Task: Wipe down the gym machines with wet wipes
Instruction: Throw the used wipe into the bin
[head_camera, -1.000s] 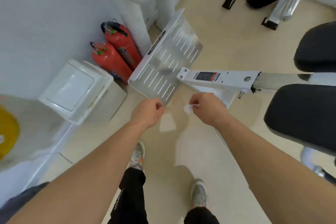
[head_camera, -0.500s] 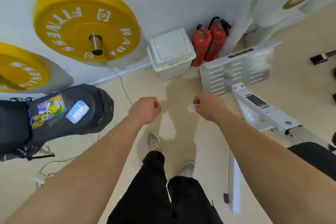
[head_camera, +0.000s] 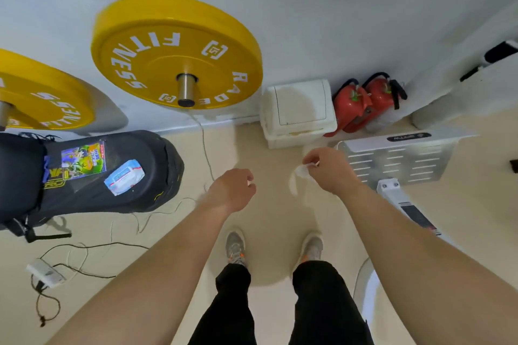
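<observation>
Though the gym machine's slotted metal footplate [head_camera: 398, 161] is rigid and needs no holding, the wet wipe [head_camera: 300, 173] is limp, light, likely slick — best pinched at a bunched edge. It hangs just left of the plate from the right hand [head_camera: 329, 171], fingertips clamped on it; the left hand [head_camera: 234, 190] hovers nearby, fingers curled, holding nothing

White wall [head_camera: 336, 8] above beige floor [head_camera: 168, 232]; white bin [head_camera: 298, 109] beside two red extinguishers [head_camera: 364, 101].
</observation>
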Demonstrator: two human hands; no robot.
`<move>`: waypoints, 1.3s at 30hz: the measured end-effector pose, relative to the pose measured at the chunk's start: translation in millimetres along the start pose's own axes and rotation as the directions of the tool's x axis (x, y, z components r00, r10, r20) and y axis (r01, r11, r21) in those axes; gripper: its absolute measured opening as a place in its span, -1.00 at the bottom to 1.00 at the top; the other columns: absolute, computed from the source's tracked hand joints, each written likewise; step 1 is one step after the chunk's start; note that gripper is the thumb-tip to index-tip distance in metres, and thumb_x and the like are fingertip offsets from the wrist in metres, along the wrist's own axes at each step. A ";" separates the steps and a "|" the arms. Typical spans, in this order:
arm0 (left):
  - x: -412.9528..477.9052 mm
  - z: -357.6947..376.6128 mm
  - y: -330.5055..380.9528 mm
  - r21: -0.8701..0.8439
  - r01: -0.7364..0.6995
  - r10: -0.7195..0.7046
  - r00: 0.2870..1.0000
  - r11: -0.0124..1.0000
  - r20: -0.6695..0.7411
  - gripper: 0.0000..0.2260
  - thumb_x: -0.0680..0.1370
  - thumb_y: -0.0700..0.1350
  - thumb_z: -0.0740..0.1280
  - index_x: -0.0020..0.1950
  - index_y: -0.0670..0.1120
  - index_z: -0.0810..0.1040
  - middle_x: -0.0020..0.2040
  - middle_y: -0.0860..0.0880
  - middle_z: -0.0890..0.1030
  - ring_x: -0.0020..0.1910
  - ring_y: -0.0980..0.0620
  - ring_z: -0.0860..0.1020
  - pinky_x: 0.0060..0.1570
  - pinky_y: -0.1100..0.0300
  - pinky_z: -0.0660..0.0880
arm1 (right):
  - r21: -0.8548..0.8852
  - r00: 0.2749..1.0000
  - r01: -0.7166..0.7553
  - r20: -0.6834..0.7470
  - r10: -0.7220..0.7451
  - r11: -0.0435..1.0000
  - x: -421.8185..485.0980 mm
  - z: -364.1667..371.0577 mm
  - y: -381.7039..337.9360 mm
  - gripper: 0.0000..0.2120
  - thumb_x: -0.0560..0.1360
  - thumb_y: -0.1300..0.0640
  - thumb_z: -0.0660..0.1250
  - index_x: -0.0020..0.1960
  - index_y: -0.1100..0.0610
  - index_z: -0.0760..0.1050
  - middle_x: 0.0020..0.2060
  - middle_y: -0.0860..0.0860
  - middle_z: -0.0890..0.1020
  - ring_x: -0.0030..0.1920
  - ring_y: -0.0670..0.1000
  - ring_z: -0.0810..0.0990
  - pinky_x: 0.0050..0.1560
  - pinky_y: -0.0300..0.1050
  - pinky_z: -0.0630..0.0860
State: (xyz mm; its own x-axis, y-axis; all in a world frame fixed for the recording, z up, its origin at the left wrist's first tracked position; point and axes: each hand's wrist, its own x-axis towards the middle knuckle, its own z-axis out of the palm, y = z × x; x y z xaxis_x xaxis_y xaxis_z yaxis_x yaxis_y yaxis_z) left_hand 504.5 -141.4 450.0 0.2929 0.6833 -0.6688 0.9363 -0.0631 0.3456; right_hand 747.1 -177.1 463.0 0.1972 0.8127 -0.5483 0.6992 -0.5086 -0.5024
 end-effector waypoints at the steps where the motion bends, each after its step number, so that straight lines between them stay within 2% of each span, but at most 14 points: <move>1: 19.2 3.7 6.3 0.000 -0.004 0.004 1.000 1.000 0.006 -0.66 0.65 -0.01 0.19 0.42 0.02 0.47 0.33 0.01 0.53 0.25 -0.02 0.53 0.21 0.14 0.46 | 0.005 1.000 -0.005 -0.004 0.005 1.000 18.4 -2.6 9.3 -0.74 0.53 0.28 0.26 0.09 0.08 0.66 0.02 -0.04 0.65 0.00 -0.03 0.57 -0.02 -0.17 0.47; 4: 90.4 20.4 27.4 0.036 -0.023 0.024 1.000 0.999 -0.017 -0.63 0.65 -0.04 0.18 0.46 0.03 0.42 0.35 -0.01 0.50 0.30 -0.03 0.49 0.19 0.15 0.44 | 0.054 0.999 -0.047 -0.018 0.048 0.997 85.7 -7.4 44.7 -0.77 0.54 0.26 0.29 0.09 0.08 0.67 0.03 -0.04 0.66 -0.01 -0.05 0.58 -0.13 -0.31 0.41; 8: 203.6 40.7 58.7 0.093 -0.038 0.044 0.997 0.995 -0.060 -0.61 0.65 -0.02 0.18 0.49 0.06 0.37 0.37 0.00 0.43 0.36 -0.07 0.42 0.26 0.02 0.45 | 0.078 0.997 -0.045 -0.064 0.050 0.996 181.7 -1.2 100.1 -0.77 0.53 0.28 0.32 0.05 0.07 0.69 -0.01 0.01 0.68 -0.06 -0.03 0.60 -0.18 -0.28 0.41; 12: 308.6 72.4 80.4 0.023 -0.074 0.077 0.979 0.997 -0.190 -0.63 0.66 -0.05 0.20 0.47 0.04 0.40 0.35 0.03 0.44 0.30 -0.03 0.49 0.18 0.13 0.43 | 0.076 0.992 -0.025 -0.119 0.034 0.997 268.6 24.0 151.7 -0.79 0.53 0.28 0.34 0.07 0.04 0.66 0.02 -0.03 0.62 -0.13 -0.07 0.60 -0.28 -0.37 0.36; 16: 364.3 97.5 88.7 -0.031 -0.083 0.073 0.963 0.996 -0.259 -0.62 0.64 -0.10 0.20 0.47 0.05 0.41 0.37 0.07 0.43 0.24 0.00 0.53 0.09 0.18 0.45 | 0.082 0.982 0.058 -0.186 -0.042 0.995 312.0 49.7 164.0 -0.82 0.52 0.26 0.35 0.02 0.01 0.60 0.00 -0.05 0.59 -0.14 -0.06 0.61 -0.11 -0.15 0.52; 18: 374.5 101.6 89.4 -0.076 -0.063 0.040 0.962 0.995 -0.271 -0.60 0.64 -0.09 0.21 0.49 0.05 0.38 0.40 0.08 0.42 0.26 -0.01 0.52 0.13 0.15 0.46 | 0.055 0.976 0.073 -0.209 -0.060 0.996 320.0 57.3 161.9 -0.83 0.51 0.24 0.35 -0.04 -0.02 0.57 -0.02 -0.09 0.57 -0.13 -0.07 0.58 -0.13 -0.09 0.54; 21: 379.7 102.5 86.8 -0.098 -0.044 0.013 0.954 0.994 -0.298 -0.57 0.64 -0.10 0.20 0.53 0.06 0.35 0.44 0.09 0.41 0.31 -0.01 0.50 0.16 0.17 0.43 | -0.049 0.962 0.088 -0.254 -0.098 0.995 325.1 61.7 154.3 -0.84 0.51 0.21 0.34 -0.04 -0.05 0.58 -0.04 -0.12 0.56 -0.11 -0.06 0.55 -0.20 -0.11 0.45; 25: 385.9 95.6 82.2 -0.109 -0.046 0.011 0.954 0.993 -0.299 -0.53 0.65 -0.13 0.16 0.58 0.04 0.27 0.47 0.08 0.40 0.35 -0.01 0.47 0.16 0.20 0.40 | 0.009 0.947 0.107 -0.307 -0.099 0.994 340.3 62.5 142.3 -0.81 0.52 0.30 0.33 -0.02 0.04 0.60 0.00 -0.04 0.56 -0.15 0.00 0.57 -0.14 -0.08 0.52; 28: 388.7 94.7 80.0 -0.101 -0.096 0.061 0.951 0.990 -0.303 -0.52 0.64 -0.15 0.18 0.58 0.02 0.26 0.44 0.07 0.44 0.29 -0.05 0.51 0.18 0.09 0.49 | -0.020 0.940 0.124 -0.319 -0.124 0.992 352.1 65.4 136.8 -0.79 0.54 0.34 0.29 0.04 0.12 0.63 0.06 0.01 0.56 -0.11 0.01 0.54 -0.12 -0.17 0.42; 31: 389.0 96.8 78.0 -0.123 -0.097 0.056 0.953 0.988 -0.298 -0.50 0.64 -0.13 0.18 0.59 0.02 0.23 0.51 0.06 0.37 0.36 -0.06 0.47 0.26 0.00 0.49 | -0.092 0.955 0.134 -0.253 -0.153 0.987 355.8 71.7 135.6 -0.72 0.58 0.33 0.26 0.20 0.15 0.63 0.20 0.05 0.57 0.10 0.08 0.58 0.04 -0.19 0.45; 33: 385.7 97.7 77.2 -0.134 -0.097 0.054 0.954 0.986 -0.295 -0.52 0.65 -0.12 0.19 0.58 0.01 0.25 0.53 0.06 0.34 0.36 -0.07 0.47 0.24 -0.01 0.50 | -0.151 0.966 0.141 -0.196 -0.170 0.978 349.2 75.7 134.5 -0.67 0.58 0.31 0.22 0.25 0.11 0.63 0.27 0.01 0.58 0.21 0.09 0.57 0.12 -0.11 0.50; 36: 375.4 97.6 74.9 -0.128 -0.099 0.060 0.958 0.987 -0.281 -0.58 0.65 -0.12 0.20 0.53 -0.04 0.31 0.50 0.04 0.34 0.32 -0.08 0.48 0.18 0.01 0.48 | -0.212 0.967 0.140 -0.178 -0.180 0.967 330.7 81.2 135.8 -0.66 0.55 0.28 0.22 0.22 0.05 0.63 0.21 -0.04 0.60 0.17 0.09 0.57 0.00 -0.03 0.56; 39: 356.6 98.5 69.9 -0.150 -0.083 0.048 0.973 0.985 -0.225 -0.58 0.67 -0.09 0.20 0.54 -0.04 0.30 0.51 0.02 0.35 0.38 -0.05 0.44 0.24 0.07 0.41 | -0.219 0.982 0.106 -0.134 -0.137 0.970 308.2 84.4 135.2 -0.72 0.57 0.19 0.25 0.21 0.05 0.62 0.19 -0.05 0.58 0.17 0.04 0.55 0.05 0.01 0.57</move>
State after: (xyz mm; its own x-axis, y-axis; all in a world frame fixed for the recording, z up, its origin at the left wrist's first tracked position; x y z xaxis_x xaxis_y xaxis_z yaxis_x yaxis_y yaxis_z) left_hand 693.5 26.2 170.8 0.2859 0.8259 -0.4859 0.8690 -0.0097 0.4948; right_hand 844.4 -19.4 169.7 0.1896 0.9053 -0.3801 0.8496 -0.3453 -0.3987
